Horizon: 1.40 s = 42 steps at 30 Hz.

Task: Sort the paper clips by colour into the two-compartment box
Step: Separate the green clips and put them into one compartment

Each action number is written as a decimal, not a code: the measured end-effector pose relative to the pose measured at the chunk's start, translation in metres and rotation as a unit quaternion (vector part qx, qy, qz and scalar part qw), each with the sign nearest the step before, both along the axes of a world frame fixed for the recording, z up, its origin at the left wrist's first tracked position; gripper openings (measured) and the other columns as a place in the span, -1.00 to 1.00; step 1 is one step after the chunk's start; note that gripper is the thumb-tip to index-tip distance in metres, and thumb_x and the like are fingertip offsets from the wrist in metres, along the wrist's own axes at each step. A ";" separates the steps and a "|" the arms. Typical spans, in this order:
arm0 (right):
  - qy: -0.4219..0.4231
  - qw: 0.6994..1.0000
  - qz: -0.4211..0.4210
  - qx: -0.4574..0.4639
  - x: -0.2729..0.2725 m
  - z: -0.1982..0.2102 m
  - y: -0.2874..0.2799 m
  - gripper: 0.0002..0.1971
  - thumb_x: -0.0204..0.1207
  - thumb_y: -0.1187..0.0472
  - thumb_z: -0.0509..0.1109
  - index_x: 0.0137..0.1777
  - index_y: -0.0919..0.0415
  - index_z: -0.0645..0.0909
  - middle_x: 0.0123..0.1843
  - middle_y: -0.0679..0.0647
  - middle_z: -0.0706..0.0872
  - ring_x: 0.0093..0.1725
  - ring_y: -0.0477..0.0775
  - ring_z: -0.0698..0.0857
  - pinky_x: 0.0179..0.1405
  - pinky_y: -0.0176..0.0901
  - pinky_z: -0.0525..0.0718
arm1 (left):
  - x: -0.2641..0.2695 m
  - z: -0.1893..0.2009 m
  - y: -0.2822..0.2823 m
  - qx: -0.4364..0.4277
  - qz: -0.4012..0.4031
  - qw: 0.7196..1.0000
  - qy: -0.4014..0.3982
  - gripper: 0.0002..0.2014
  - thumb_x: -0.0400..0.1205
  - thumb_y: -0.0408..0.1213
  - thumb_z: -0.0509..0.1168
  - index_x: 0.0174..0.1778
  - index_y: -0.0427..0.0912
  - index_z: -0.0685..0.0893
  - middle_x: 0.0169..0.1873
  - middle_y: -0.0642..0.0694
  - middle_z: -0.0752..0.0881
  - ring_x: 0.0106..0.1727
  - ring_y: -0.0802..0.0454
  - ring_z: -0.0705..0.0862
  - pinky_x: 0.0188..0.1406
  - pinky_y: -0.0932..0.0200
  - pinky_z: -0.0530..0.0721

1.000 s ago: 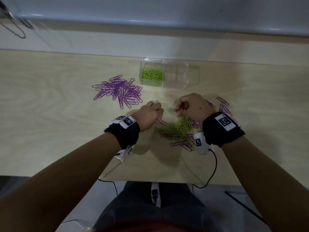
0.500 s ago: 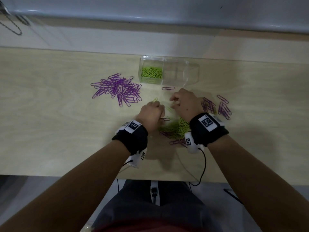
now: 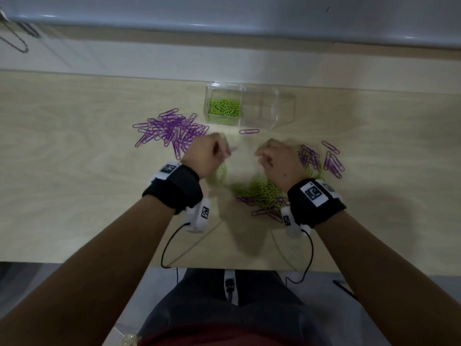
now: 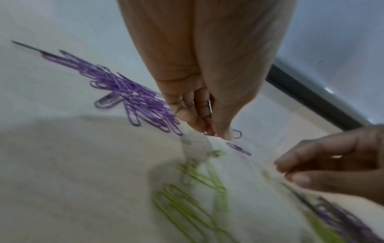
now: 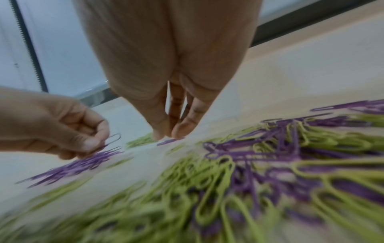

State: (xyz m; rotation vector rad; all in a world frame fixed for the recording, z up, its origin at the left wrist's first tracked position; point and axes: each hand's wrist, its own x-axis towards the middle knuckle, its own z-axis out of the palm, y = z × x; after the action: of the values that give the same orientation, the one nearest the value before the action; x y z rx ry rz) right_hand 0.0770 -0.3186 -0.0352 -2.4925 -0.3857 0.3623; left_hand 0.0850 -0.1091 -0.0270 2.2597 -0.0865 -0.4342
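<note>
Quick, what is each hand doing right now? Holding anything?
Left hand: fingers curled, pinching a purple paper clip.
Right hand: fingertips down at a purple clip on the table; too blurred to tell whether it grips it.

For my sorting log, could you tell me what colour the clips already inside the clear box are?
Green paper clips, in the clear plastic box's left compartment; head view.

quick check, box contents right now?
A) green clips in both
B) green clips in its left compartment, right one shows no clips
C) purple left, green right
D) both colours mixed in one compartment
B: in the head view the clear box holds green clips only in its left compartment; no clips show in the right one, and the purple pile lies on the table.
</note>
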 end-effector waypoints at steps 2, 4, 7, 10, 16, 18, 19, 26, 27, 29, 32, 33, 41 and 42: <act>-0.008 0.999 -0.040 -0.020 0.014 -0.001 0.000 -0.75 0.50 0.46 0.28 0.11 0.36 0.70 0.08 0.23 0.63 0.01 0.17 0.62 0.02 -0.27 0.47 | 0.011 -0.005 0.008 0.083 0.016 0.996 -0.034 -0.93 0.51 -0.38 0.39 -0.19 -0.23 0.61 -0.14 -0.22 0.73 -0.12 -0.14 0.68 -0.07 0.07 0.67; 0.017 0.997 -0.015 -0.073 0.020 -0.006 0.007 -0.70 0.49 0.50 0.24 0.18 0.38 0.65 0.16 0.23 0.57 0.12 0.19 0.56 0.12 -0.20 0.51 | 0.014 -0.012 0.012 0.139 -0.005 0.987 -0.076 -0.88 0.50 -0.41 0.36 -0.08 -0.31 0.64 -0.04 -0.32 0.63 -0.02 -0.27 0.62 0.01 -0.08 0.63; 0.043 0.992 0.069 -0.099 0.010 -0.009 0.016 -0.68 0.45 0.53 0.25 0.19 0.39 0.62 0.17 0.19 0.51 0.16 0.19 0.49 0.14 -0.03 0.58 | 0.005 -0.018 0.009 0.183 -0.100 0.970 -0.129 -0.80 0.51 -0.36 0.31 0.03 -0.32 0.62 0.04 -0.34 0.54 0.09 -0.33 0.51 0.04 -0.21 0.60; 0.071 0.981 0.154 -0.098 -0.003 -0.004 0.010 -0.56 0.39 0.51 0.27 0.29 0.33 0.58 0.21 0.13 0.47 0.19 0.12 0.44 0.09 -0.18 0.47 | -0.012 -0.018 0.005 0.188 -0.174 0.963 -0.089 -0.60 0.58 -0.12 0.32 0.24 -0.29 0.54 0.17 -0.28 0.46 0.19 -0.25 0.42 0.11 -0.19 0.57; 0.106 0.960 0.236 -0.111 -0.009 0.005 -0.007 -0.53 0.39 0.05 0.53 0.28 0.14 0.56 0.20 -0.01 0.45 0.16 -0.01 0.43 0.12 -0.11 0.53 | -0.042 -0.024 0.003 0.149 -0.239 0.956 -0.082 -0.19 0.30 0.08 0.53 0.42 -0.21 0.48 0.25 -0.19 0.44 0.24 -0.11 0.37 0.14 -0.06 0.60; 0.102 0.958 0.242 -0.119 -0.009 0.007 -0.004 -0.60 0.39 0.10 0.53 0.20 0.14 0.57 0.17 0.03 0.47 0.16 0.04 0.46 0.09 -0.02 0.55 | -0.044 -0.031 0.002 0.104 -0.223 0.965 -0.094 -0.33 0.24 -0.07 0.59 0.27 -0.19 0.63 0.13 -0.18 0.53 0.13 -0.12 0.45 0.07 -0.05 0.64; 0.102 0.957 0.241 -0.121 -0.009 0.007 -0.001 -0.66 0.42 0.14 0.51 0.16 0.16 0.57 0.15 0.06 0.49 0.15 0.08 0.48 0.08 0.02 0.55 | -0.045 -0.032 0.001 0.084 -0.219 0.967 -0.099 -0.44 0.24 -0.15 0.60 0.17 -0.17 0.69 0.06 -0.16 0.57 0.07 -0.13 0.51 0.01 -0.02 0.65; 0.143 0.961 0.203 -0.123 -0.001 0.008 0.010 -0.93 0.45 0.27 0.42 -0.09 0.20 0.66 -0.03 0.11 0.65 -0.05 0.15 0.62 -0.06 -0.04 0.57 | -0.038 -0.019 -0.013 0.084 -0.243 0.960 -0.111 -0.86 0.34 -0.30 0.39 -0.26 -0.28 0.71 -0.18 -0.23 0.67 -0.13 -0.21 0.68 -0.15 0.11 0.50; 0.151 0.965 0.183 -0.107 0.001 0.008 0.009 -0.94 0.44 0.28 0.44 -0.10 0.20 0.68 -0.08 0.09 0.67 -0.10 0.10 0.63 -0.13 -0.12 0.55 | -0.036 -0.018 -0.015 0.094 -0.243 0.960 -0.103 -0.86 0.34 -0.31 0.36 -0.26 -0.30 0.68 -0.17 -0.26 0.66 -0.11 -0.23 0.68 -0.13 0.07 0.51; 0.179 0.976 0.116 -0.051 0.004 0.010 0.005 -0.94 0.41 0.29 0.50 -0.13 0.23 0.73 -0.23 0.01 0.68 -0.23 -0.03 0.63 -0.26 -0.30 0.50 | -0.031 -0.012 -0.017 0.112 -0.236 0.963 -0.070 -0.88 0.39 -0.34 0.35 -0.23 -0.32 0.63 -0.12 -0.30 0.63 -0.04 -0.26 0.66 -0.10 0.02 0.56; 0.228 0.971 0.005 0.066 0.007 0.012 -0.004 -0.90 0.32 0.32 0.60 -0.19 0.29 0.77 -0.32 0.01 0.74 -0.33 -0.11 0.65 -0.26 -0.30 0.59 | -0.024 -0.009 -0.015 0.124 -0.229 0.965 -0.021 -0.89 0.44 -0.35 0.36 -0.19 -0.25 0.58 -0.07 -0.23 0.61 -0.02 -0.17 0.59 -0.13 0.11 0.42; 0.241 0.965 -0.028 0.103 0.008 0.012 -0.006 -0.88 0.30 0.33 0.61 -0.18 0.31 0.77 -0.27 0.10 0.79 -0.29 -0.06 0.69 -0.20 -0.23 0.66 | -0.022 -0.008 -0.012 0.119 -0.228 0.966 -0.011 -0.89 0.44 -0.35 0.37 -0.21 -0.20 0.55 -0.10 -0.20 0.61 -0.06 -0.15 0.58 -0.16 0.12 0.39; 0.299 0.835 -0.209 0.412 0.037 0.046 0.012 -0.88 0.29 0.51 0.52 -0.21 0.36 0.70 -0.37 0.10 0.77 -0.40 0.03 0.70 -0.32 -0.19 0.73 | -0.013 0.003 0.011 -0.106 -0.002 0.992 0.067 -0.84 0.45 -0.49 0.45 -0.33 -0.17 0.65 -0.42 0.04 0.61 -0.37 0.27 0.58 -0.28 0.43 0.55; 0.291 0.826 -0.212 0.434 0.046 0.052 0.019 -0.88 0.30 0.51 0.51 -0.23 0.33 0.70 -0.38 0.09 0.77 -0.42 0.01 0.70 -0.32 -0.20 0.74 | -0.008 0.008 0.014 -0.128 0.024 0.989 0.066 -0.82 0.45 -0.49 0.45 -0.33 -0.14 0.64 -0.41 0.00 0.61 -0.33 0.17 0.58 -0.25 0.35 0.57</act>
State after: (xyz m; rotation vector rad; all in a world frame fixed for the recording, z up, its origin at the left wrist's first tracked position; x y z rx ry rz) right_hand 0.1231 -0.2998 0.0166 -1.4084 0.2323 0.5747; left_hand 0.0771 -0.0953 -0.0191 1.9722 -0.0186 -0.5149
